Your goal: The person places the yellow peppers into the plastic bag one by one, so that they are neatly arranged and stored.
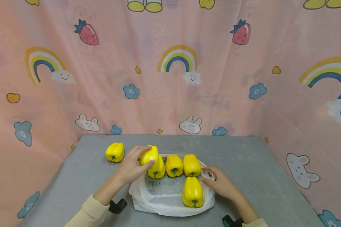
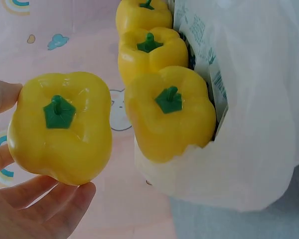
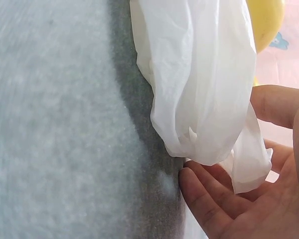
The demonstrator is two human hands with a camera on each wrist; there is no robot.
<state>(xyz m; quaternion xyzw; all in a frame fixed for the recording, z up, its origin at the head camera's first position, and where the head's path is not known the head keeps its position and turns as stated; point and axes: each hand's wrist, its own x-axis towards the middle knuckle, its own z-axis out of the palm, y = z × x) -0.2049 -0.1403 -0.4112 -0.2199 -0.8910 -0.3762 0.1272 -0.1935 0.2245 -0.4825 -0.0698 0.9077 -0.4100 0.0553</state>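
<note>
A yellow bell pepper [image 2: 65,144] with a green stem is in my left hand [image 1: 133,165], thumb and fingers spread around it. In the head view this held pepper [image 1: 148,155] is over the left end of a white plastic bag [image 1: 139,195], partly covering another pepper [image 1: 157,170] there. Inside the open bag, a middle pepper [image 1: 174,165] and a right pepper [image 1: 192,165] continue that row, and a front pepper [image 1: 192,193] lies nearer me. My right hand [image 1: 221,183] holds the bag's right edge; in the right wrist view loose white plastic [image 3: 251,154] hangs across its fingers.
One more yellow pepper [image 1: 115,152] lies on the grey table [image 1: 238,151], left of the bag. Pink patterned cloth [image 1: 108,63] hangs behind and at both sides of the table. Dark wrist mounts [image 1: 118,206] show beside both forearms.
</note>
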